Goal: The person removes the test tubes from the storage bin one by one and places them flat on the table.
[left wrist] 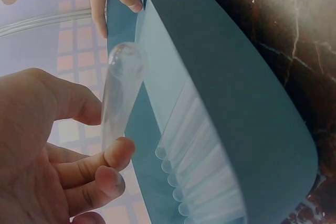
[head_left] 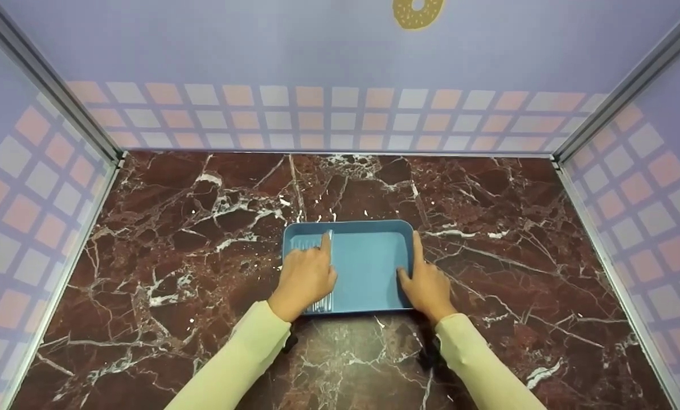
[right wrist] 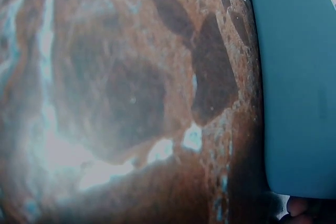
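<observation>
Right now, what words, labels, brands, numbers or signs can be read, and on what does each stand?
There are none to read. No lettering shows on the blue tray, the clear tubes in it or the held tube in the left hand. The back wall shows only a donut picture and pink and white squares.

I count trays (head_left: 371, 270), one | hands, two: left hand (head_left: 306, 277), right hand (head_left: 429, 288) | sleeves (head_left: 234, 353), two | clear tubes, one in the left hand (left wrist: 119, 103), at least six in the tray (left wrist: 197, 145), exact number hidden from me | walls (head_left: 203, 45), three | tabletops (head_left: 175, 256), one | doughnut pictures (head_left: 417, 21), one
</observation>
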A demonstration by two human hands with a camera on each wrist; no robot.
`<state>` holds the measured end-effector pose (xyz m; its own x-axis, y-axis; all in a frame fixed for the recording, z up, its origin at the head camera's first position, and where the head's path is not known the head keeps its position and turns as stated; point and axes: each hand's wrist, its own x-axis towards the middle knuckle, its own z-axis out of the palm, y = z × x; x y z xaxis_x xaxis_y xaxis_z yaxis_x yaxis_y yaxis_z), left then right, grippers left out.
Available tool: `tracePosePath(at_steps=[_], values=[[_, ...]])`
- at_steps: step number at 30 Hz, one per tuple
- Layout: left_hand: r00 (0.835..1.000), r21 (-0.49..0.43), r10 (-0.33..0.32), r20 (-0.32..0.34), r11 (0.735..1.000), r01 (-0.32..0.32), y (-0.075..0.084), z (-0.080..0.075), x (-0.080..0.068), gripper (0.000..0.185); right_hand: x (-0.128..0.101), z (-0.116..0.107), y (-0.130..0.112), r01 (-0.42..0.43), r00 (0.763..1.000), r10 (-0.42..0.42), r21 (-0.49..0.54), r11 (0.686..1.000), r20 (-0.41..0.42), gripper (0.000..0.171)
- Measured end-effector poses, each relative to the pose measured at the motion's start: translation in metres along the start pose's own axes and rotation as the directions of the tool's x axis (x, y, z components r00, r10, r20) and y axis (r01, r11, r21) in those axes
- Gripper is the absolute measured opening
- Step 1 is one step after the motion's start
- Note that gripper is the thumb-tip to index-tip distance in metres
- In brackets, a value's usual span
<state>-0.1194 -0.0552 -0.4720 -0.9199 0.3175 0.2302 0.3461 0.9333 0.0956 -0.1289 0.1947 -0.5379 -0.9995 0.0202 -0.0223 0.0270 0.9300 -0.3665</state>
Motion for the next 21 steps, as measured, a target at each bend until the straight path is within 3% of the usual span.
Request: tracePosePath(at_steps=[21], values=[[0.997, 0.005, 0.008, -0.072, 1.0, -0.008, -0.0031, -0.0003, -0.0015, 0.058, -0.0004, -0.0004, -0.0006, 0.007, 1.0, -0.007, 0.002, 1.0, -0.011, 0.082]])
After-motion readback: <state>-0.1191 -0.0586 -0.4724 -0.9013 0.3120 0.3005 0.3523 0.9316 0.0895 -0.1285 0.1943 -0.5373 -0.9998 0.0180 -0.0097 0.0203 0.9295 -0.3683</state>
